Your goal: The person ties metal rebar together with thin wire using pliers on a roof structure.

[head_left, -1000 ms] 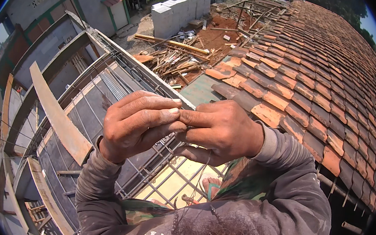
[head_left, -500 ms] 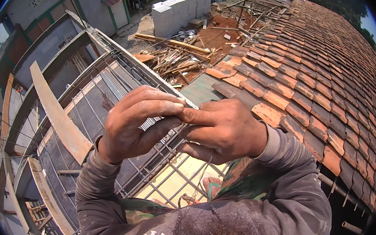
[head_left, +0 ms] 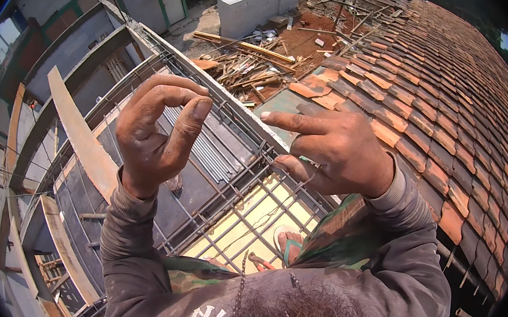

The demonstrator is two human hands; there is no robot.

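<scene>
My left hand (head_left: pixel 162 131) is raised over the steel bars, its fingers curled and the thumb tip against the index finger; anything pinched there is too small to make out. To its right and apart from it, my right hand (head_left: pixel 337 154) has the index finger stretched out and the other fingers curled in. A thin dark wire (head_left: pixel 312 175) shows faintly by its palm. Below both hands lies a grid of reinforcing bars (head_left: pixel 255 190) over a pale yellow panel (head_left: pixel 221 245). Pincers with red-orange handles (head_left: pixel 262 262) lie near my sandalled foot (head_left: pixel 290 244).
A clay-tiled roof (head_left: pixel 434 127) slopes along the right. Curved boards (head_left: pixel 82 136) and concrete beams (head_left: pixel 102 52) stand on the left. Ribbed metal sheeting (head_left: pixel 206 148) lies beneath the bars. Scrap timber (head_left: pixel 253 73) and a white block stack (head_left: pixel 256 9) are on the ground beyond.
My hands were together, fingertips touching; now they are apart, the left moved left and the right moved right. My right index finger has straightened. The view has shifted slightly.
</scene>
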